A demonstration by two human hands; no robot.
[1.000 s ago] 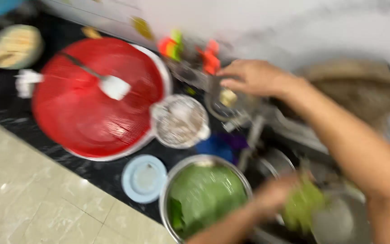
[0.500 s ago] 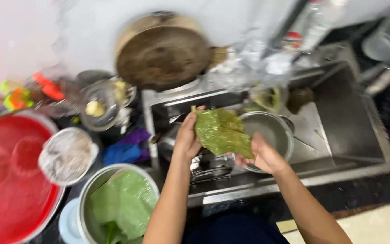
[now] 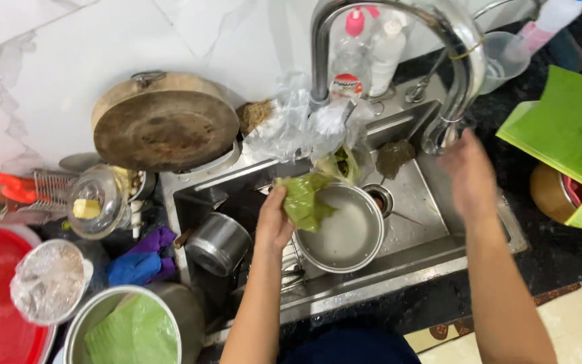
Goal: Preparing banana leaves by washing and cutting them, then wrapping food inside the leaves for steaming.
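The left hand (image 3: 274,222) is clamped on a green leaf (image 3: 302,199) over a steel bowl (image 3: 342,229) in the sink (image 3: 432,202). The right hand (image 3: 467,176), blurred, fingers apart and empty, hangs below the tap (image 3: 399,20).

Steel sink (image 3: 412,253), metal bowl (image 3: 345,229) inside

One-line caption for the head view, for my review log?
Left hand holds a green leaf over a steel bowl in the sink; right hand open near the faucet.
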